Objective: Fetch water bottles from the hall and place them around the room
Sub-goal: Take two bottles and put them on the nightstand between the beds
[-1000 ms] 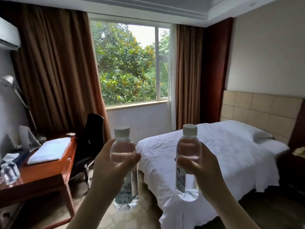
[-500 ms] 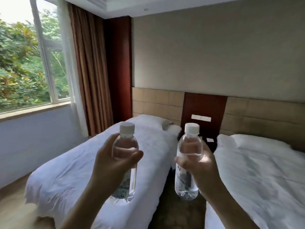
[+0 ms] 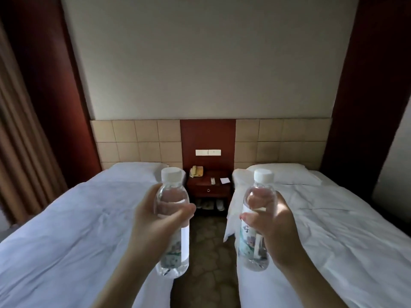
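Carrying step: left hand [image 3: 153,221] grasping bottle [image 3: 172,221], right hand [image 3: 275,227] grasping second bottle [image 3: 258,218]. Next: walk aisle, set on nightstand [image 3: 209,188].

A single head-worn wide-angle view looks forward and slightly down along the aisle between two beds [image 3: 66,230], facing the headboard wall [image 3: 200,63] squarely. The nightstand [image 3: 208,189] sits far off at centre, while the left hand [image 3: 153,227] and right hand [image 3: 275,227] fill the near foreground, close to the lens; edges bow outward
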Demonstrator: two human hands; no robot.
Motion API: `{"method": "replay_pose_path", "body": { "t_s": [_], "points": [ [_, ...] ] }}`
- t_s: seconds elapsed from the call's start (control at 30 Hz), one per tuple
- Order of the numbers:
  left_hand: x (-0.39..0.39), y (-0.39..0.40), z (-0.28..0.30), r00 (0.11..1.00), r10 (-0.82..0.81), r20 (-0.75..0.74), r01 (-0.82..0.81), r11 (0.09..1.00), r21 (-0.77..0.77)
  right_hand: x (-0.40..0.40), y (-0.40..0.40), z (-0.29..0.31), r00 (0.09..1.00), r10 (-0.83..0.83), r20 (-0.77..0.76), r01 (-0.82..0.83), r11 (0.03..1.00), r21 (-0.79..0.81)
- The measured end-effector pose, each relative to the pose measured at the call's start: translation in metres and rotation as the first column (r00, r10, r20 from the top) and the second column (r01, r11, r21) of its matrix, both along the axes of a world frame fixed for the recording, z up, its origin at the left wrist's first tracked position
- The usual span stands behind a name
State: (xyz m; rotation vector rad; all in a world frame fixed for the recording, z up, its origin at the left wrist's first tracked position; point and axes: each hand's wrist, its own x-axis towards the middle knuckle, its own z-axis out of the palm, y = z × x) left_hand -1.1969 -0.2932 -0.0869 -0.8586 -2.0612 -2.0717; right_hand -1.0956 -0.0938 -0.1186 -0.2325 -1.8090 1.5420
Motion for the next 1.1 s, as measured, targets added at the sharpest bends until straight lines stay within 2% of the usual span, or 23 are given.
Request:
{"method": "replay_pose_path", "body": {
  "t_s": [0.23,0.37,0.57,0.87,1.1],
  "points": [
    [-0.115,0.082,0.017,1.000,0.001,0.009,0.000,1.000,-0.022,-0.115,0.084,0.011,0.999,0.020,-0.026,-0.020,0.999,0.033],
    [-0.171,0.113,0.011,0.999,0.024,0.031,-0.023,0.999,-0.027,-0.176,0.115,0.008,0.999,0.038,0.003,-0.038,0.999,0.012],
    [-0.301,0.177,-0.009,0.999,0.009,0.050,-0.009,1.000,0.003,-0.302,0.175,-0.008,0.999,0.043,0.030,-0.044,0.999,0.026],
    [-0.521,0.277,0.005,0.992,-0.123,0.028,0.120,0.989,0.084,-0.508,0.270,0.019,0.999,-0.021,0.027,0.020,1.000,0.023],
    [-0.643,0.359,0.000,0.968,-0.244,0.050,0.244,0.970,0.008,-0.622,0.343,0.017,0.997,-0.070,0.036,0.071,0.997,-0.033]
  ]
}}
